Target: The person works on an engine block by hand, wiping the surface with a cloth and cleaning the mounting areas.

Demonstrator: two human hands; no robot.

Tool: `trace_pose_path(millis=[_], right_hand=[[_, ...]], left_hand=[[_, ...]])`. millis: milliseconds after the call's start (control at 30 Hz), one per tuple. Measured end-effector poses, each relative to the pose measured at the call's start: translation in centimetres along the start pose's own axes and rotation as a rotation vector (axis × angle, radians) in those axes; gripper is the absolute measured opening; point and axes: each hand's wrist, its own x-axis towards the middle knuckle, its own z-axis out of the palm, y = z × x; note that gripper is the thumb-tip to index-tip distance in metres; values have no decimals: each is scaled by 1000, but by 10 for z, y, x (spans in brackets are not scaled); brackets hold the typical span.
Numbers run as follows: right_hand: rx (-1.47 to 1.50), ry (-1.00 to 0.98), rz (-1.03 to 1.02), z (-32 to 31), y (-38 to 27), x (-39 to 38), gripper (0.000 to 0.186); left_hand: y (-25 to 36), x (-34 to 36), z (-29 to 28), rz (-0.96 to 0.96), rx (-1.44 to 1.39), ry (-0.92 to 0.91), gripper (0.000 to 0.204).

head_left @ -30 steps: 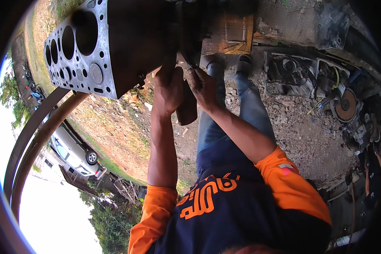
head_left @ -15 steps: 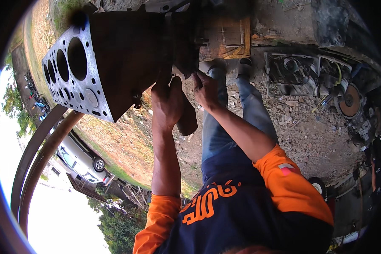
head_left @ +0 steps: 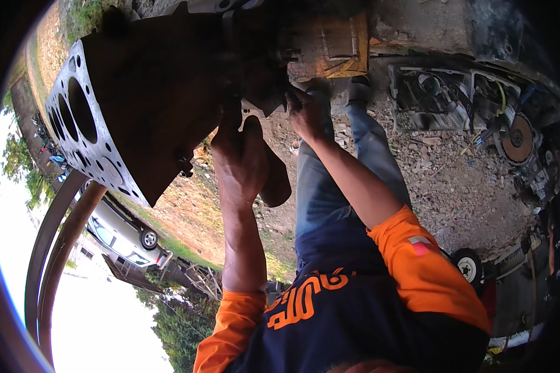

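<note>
A large, dark engine block (head_left: 143,118), with a perforated grey gasket face (head_left: 78,118) turned left, fills the upper left. My left hand (head_left: 236,161) is raised beneath it, closed, its fingertips lost in the shadowed underside; a dark, rounded piece (head_left: 274,180) hangs right beside its thumb, and I cannot tell whether the hand grips it. My right hand (head_left: 308,115) has its fingers bent and closed at the lower edge of the dark assembly (head_left: 261,68), just right of my left hand; what they hold is hidden.
Curved metal bars (head_left: 62,248) run below the block. Wooden board (head_left: 330,46) lies beyond my feet. At right are a tray of parts (head_left: 429,99), a rusty disc (head_left: 516,140), greasy machinery and a wheel (head_left: 466,267). A silver car (head_left: 118,233) stands on the far left.
The block has swung leftward and lower in the picture, its gasket face now seen more edge-on. My left hand has moved down and left with it; both hands keep their closed shape.
</note>
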Motion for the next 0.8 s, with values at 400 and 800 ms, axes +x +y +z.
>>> trace_pose_path(millis=[400, 800], right_hand=[[-316, -38, -347, -21, -39, 28, 18], [-21, 33, -304, -16, -70, 25, 30]], left_hand=[[10, -1, -2, -45, 3, 5, 49], [11, -7, -6, -145, -18, -31, 51]])
